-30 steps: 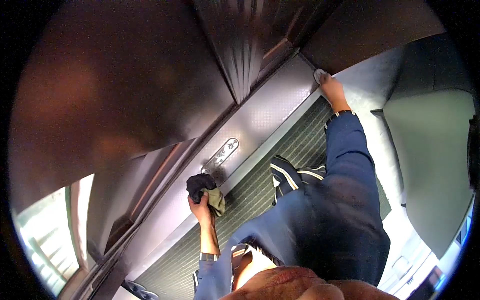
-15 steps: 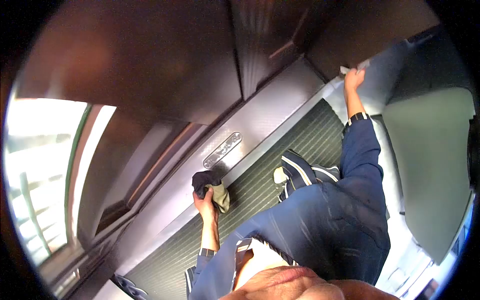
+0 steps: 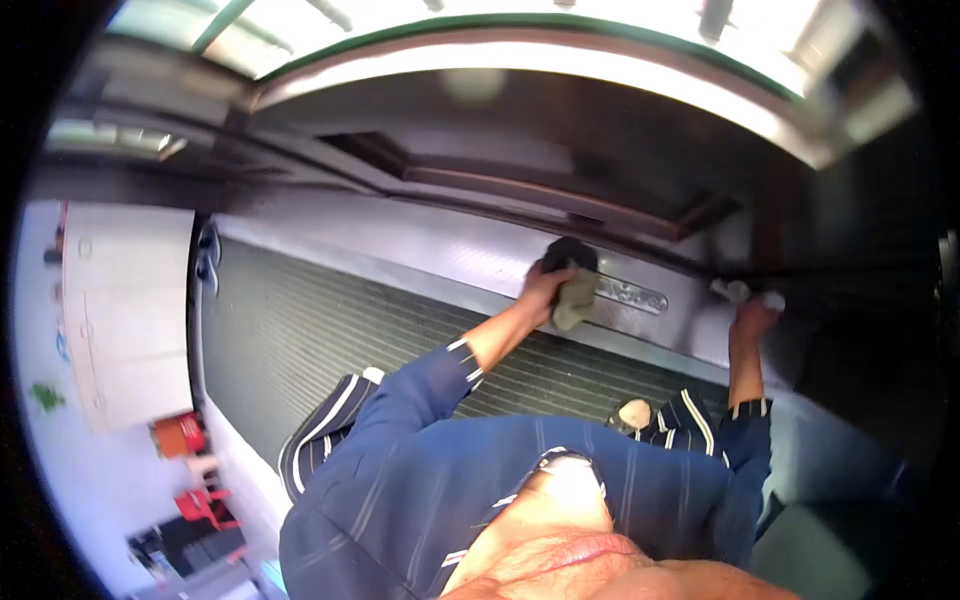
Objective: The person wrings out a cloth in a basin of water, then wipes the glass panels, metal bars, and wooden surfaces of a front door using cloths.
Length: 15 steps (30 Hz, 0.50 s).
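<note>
Left hand [image 3: 546,292] has its fingers wrapped snugly around a bunched cloth [image 3: 576,296], part black and part olive, right by the left end of an oblong plate [image 3: 636,294]. Right hand [image 3: 756,320] looks curled closed on a pale scrap [image 3: 772,300], farther along the strip, but it's too blurry to tell what that is. I'd guess things are partway along: both hands are full, nothing's let go. Can't tell which stretches are finished or left. The metal strip [image 3: 400,232] is shiny with a fine texture, and the plate looks patchy. Below it there's a dark ribbed mat [image 3: 290,300], above it a dark panel [image 3: 540,125]. Off to the side: slippers [image 3: 208,258], a white cabinet [image 3: 130,310], some red stuff [image 3: 205,508].
</note>
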Tool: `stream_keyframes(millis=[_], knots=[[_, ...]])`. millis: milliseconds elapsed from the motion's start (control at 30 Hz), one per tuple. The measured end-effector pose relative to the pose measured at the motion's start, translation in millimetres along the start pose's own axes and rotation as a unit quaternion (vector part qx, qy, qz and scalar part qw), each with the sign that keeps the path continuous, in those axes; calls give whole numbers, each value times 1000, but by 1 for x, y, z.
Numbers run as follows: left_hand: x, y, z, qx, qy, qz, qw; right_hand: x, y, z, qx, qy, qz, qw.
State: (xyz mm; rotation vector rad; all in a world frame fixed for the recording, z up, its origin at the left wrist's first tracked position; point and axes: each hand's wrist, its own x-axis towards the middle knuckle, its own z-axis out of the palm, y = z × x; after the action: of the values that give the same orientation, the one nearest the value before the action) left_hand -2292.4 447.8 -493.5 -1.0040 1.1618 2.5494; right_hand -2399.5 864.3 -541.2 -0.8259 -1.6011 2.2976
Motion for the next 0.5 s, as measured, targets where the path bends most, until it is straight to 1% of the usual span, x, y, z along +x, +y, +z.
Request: stream_keyframes(millis=[33, 67, 100, 133, 200, 233, 333, 367, 400, 433, 467, 500], knots=[[2, 7, 23, -3, 26, -31, 999, -1, 3, -1, 32, -30, 34, 998], [25, -5, 29, -40, -36, 3, 999, -6, 1, 1, 6, -35, 39, 999], [37, -10, 40, -108, -89, 36, 989, -10, -1, 4, -20, -39, 44, 998], [49, -10, 46, -115, -64, 17, 991, -26, -7, 11, -101, -14, 15, 995], [64, -7, 51, -128, -18, -34, 991, -27, -2, 6, -87, -43, 65, 993], [55, 4, 56, -115, 29, -26, 993, -29, -2, 13, -78, -55, 90, 991], [52, 28, 33, -123, 40, 47, 991, -43, -28, 40, -87, -67, 146, 983], [58, 41, 11, -141, 49, 5, 989, -42, -25, 40, -109, -56, 156, 980], [41, 68, 2, -91, 100, 57, 989, -35, -21, 37, -131, -44, 165, 977], [36, 93, -19, -123, 108, 30, 986, -29, -17, 34, -152, -33, 171, 973], [36, 108, -39, -114, 145, 143, 972, -19, -6, 21, -208, -89, 125, 966], [52, 121, -74, -25, 223, 237, 945, -8, 5, 3, -262, -143, 78, 951]])
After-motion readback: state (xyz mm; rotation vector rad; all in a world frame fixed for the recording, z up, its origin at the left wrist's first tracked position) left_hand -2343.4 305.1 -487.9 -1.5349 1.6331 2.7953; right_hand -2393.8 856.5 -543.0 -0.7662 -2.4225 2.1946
